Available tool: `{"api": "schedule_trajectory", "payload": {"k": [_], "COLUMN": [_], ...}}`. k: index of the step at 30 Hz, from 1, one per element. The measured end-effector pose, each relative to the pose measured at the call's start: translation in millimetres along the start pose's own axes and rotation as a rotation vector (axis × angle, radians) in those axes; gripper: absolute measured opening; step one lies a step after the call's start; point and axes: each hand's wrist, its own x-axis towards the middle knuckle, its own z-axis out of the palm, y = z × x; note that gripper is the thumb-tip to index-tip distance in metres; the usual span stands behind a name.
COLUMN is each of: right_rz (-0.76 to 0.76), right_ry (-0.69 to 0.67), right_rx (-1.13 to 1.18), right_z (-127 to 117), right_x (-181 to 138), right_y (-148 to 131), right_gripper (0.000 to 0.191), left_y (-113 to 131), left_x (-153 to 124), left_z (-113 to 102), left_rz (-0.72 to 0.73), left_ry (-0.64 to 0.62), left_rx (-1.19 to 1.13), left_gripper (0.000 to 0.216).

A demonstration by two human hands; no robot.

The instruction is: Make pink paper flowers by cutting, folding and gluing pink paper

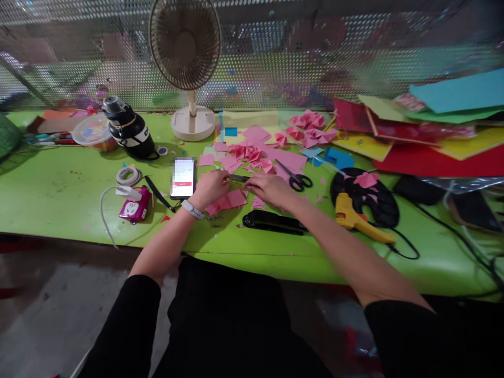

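Head view, left hand: the left hand point(210, 187) is laid on the green tabletop point(59, 194), fingers curled and pinched on the near end of a thin dark strip point(237, 178); a white band is worn at the wrist.
Head view, right hand: the right hand point(268, 189) is met with the left over the same strip, fingers closed on its far end; the exact grip is blurred.
Thin dark strip: it is held between both hands just above the tabletop, over loose pink paper squares point(230, 200); what it is cannot be told.
In front of the hands: a black stapler point(271, 222) is seen lying just nearer the body, close under the right wrist.
Beyond the hands: folded pink paper pieces point(248, 153) are scattered, and black-handled scissors point(296, 179) are lying just beside the right hand.
Left side: a phone point(183, 177) is lit up beside the left hand; a tape roll point(128, 175), a pink gadget point(134, 208) and a black bottle point(129, 131) are spread further out.
Right side: a yellow glue gun point(356, 219) is rested on a black pad point(370, 202); stacked coloured sheets point(433, 131) are piled behind.
Back edge: a desk fan point(187, 58) is stood against a perforated metal screen point(354, 52).
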Motion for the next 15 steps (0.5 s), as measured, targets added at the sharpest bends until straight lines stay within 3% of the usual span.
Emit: {"api": "schedule_trajectory", "payload": {"k": [4,8,13,15], "right_rz": [-0.047,0.028,0.384,0.515], "right_ry": [-0.034,0.007,0.311,0.317], "right_rx": [-0.046,-0.032,-0.089,-0.119], "right_z": [3,-8,-39,-45], "right_x": [6,2,-1,0], "right_y": [-2,3,29,39], "right_gripper": [0.028,0.031,0.028,0.026], "left_y": [-3,-6,-8,-8], "left_x": [2,3,4,3], "left_z": [4,9,10,10], "left_rz": [-0.009,0.007,0.034,0.043], "left_ry": [-0.028,0.022,0.125,0.152], "left_rx": [0.017,-0.032,-0.071,-0.081], "left_gripper": [0.022,0.021,0.024,0.024]}}
